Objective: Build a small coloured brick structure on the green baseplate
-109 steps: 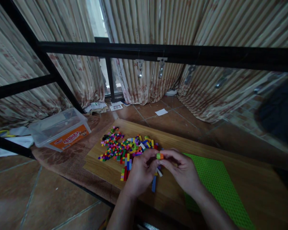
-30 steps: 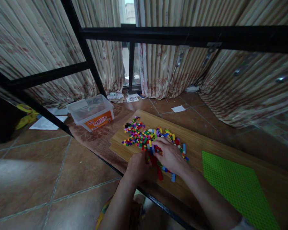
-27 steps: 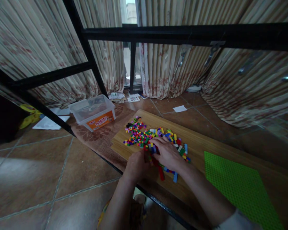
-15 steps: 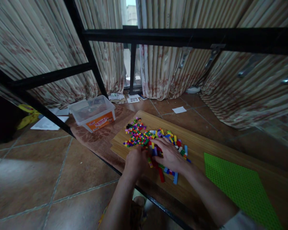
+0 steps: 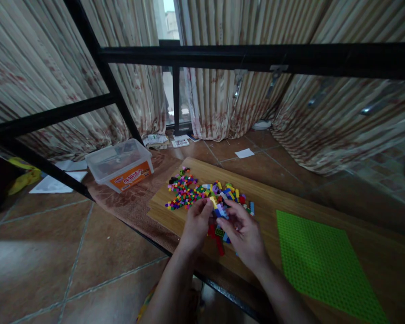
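At the near side, a black edge (image 5: 229, 298) is running slantwise below the person's forearms, and tiled floor (image 5: 40, 252) is showing to the left of it. Above the wooden board (image 5: 270, 198), 2 hands are meeting at 1 small cluster of yellow and blue bricks (image 5: 218, 208): the left hand (image 5: 196, 221) is pinching its left side between thumb and fingertips, while the right hand (image 5: 247, 234) is curling thumb and fingers onto the other side. A long red brick (image 5: 220, 246) is lying under them, and the loose pile (image 5: 185, 191) is spreading behind and to the left, crowding that space. More room is opening to the right: a strip of plain wood is running between the right hand and the green plate (image 5: 324, 258), which is lying flat. Brown cloth (image 5: 130, 209) is reaching past the board's left end, where a clear plastic box (image 5: 106, 164) with an orange label is standing in the way, apart from the board. Farther back, 1 white sheet (image 5: 245, 153) is resting on the tiles. Black bars (image 5: 189, 56) are crossing in front of striped curtains (image 5: 212, 105), which are hanging to the floor.
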`<control>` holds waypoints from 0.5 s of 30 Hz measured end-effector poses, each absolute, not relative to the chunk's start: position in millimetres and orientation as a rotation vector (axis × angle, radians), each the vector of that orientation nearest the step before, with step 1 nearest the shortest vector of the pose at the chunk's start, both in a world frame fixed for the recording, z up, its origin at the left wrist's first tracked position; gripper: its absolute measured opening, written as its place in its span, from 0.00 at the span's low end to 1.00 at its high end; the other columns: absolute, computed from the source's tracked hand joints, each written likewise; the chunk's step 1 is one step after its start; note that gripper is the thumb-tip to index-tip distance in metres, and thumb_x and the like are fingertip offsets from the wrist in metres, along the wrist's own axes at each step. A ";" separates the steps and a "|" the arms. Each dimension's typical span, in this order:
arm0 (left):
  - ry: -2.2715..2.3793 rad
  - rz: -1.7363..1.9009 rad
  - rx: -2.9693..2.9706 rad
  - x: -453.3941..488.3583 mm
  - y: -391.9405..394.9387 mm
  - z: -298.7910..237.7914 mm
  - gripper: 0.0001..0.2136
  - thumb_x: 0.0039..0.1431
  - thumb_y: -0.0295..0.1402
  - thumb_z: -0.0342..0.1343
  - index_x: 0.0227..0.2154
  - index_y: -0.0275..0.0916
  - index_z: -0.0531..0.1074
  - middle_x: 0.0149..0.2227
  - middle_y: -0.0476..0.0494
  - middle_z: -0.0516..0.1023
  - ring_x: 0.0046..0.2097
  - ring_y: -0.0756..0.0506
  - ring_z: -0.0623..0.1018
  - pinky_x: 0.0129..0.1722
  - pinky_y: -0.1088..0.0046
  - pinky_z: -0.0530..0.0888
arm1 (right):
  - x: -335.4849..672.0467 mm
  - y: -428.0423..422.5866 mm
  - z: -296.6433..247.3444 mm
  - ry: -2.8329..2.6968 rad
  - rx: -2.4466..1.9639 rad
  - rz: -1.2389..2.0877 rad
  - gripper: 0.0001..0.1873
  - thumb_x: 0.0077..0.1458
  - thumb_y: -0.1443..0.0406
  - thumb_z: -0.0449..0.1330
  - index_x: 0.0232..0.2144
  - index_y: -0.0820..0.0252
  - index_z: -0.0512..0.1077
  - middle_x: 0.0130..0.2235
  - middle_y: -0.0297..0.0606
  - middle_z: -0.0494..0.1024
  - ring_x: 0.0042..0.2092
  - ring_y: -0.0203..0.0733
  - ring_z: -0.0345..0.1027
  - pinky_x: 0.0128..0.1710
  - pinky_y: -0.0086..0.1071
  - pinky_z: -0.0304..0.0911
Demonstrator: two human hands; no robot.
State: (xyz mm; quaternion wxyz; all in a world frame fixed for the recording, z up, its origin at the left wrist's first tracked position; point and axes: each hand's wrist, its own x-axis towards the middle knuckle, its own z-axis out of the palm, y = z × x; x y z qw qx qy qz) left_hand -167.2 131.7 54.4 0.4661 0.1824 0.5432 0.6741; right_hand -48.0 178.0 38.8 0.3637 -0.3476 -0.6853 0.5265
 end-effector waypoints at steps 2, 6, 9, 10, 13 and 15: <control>1.340 1.640 0.451 -163.6 133.5 56.1 0.20 0.48 0.50 0.60 0.34 0.36 0.69 0.27 0.51 0.70 0.26 0.52 0.70 0.29 0.76 0.70 | -48.8 175.0 34.9 -1.697 -0.912 1.373 0.20 0.55 0.59 0.61 0.50 0.54 0.70 0.43 0.38 0.78 0.41 0.42 0.73 0.42 0.36 0.69; 1.569 1.629 0.623 -157.5 138.4 55.7 0.19 0.56 0.51 0.53 0.35 0.38 0.68 0.27 0.51 0.70 0.27 0.51 0.69 0.28 0.77 0.67 | -48.9 171.0 38.2 -1.614 -0.941 1.352 0.14 0.53 0.60 0.63 0.43 0.55 0.74 0.40 0.37 0.79 0.40 0.42 0.73 0.43 0.36 0.69; 1.771 1.594 0.924 -153.0 140.6 54.6 0.18 0.62 0.49 0.46 0.30 0.39 0.66 0.27 0.49 0.70 0.29 0.50 0.70 0.30 0.76 0.65 | -46.5 168.5 45.2 -1.522 -0.944 1.495 0.14 0.52 0.57 0.63 0.40 0.55 0.75 0.37 0.36 0.79 0.38 0.41 0.73 0.38 0.33 0.70; 1.809 1.565 1.006 -151.6 140.9 54.6 0.18 0.64 0.48 0.44 0.29 0.39 0.65 0.26 0.49 0.69 0.29 0.50 0.70 0.30 0.75 0.65 | -45.4 168.1 47.2 -1.493 -0.950 1.557 0.14 0.52 0.56 0.62 0.39 0.56 0.75 0.36 0.36 0.79 0.35 0.40 0.72 0.34 0.32 0.69; 1.846 1.463 1.135 -147.0 141.9 55.7 0.18 0.66 0.46 0.40 0.29 0.40 0.64 0.24 0.49 0.68 0.27 0.49 0.70 0.29 0.75 0.63 | -43.8 167.6 49.9 -1.432 -0.976 1.649 0.15 0.52 0.53 0.61 0.36 0.57 0.75 0.30 0.34 0.77 0.27 0.36 0.68 0.22 0.27 0.62; 1.858 1.433 1.163 -143.1 143.8 56.7 0.17 0.66 0.46 0.39 0.29 0.40 0.64 0.23 0.49 0.68 0.26 0.49 0.70 0.28 0.75 0.63 | -46.1 166.6 47.7 -1.376 -0.989 1.612 0.15 0.52 0.52 0.61 0.33 0.58 0.74 0.27 0.32 0.75 0.25 0.35 0.66 0.22 0.27 0.61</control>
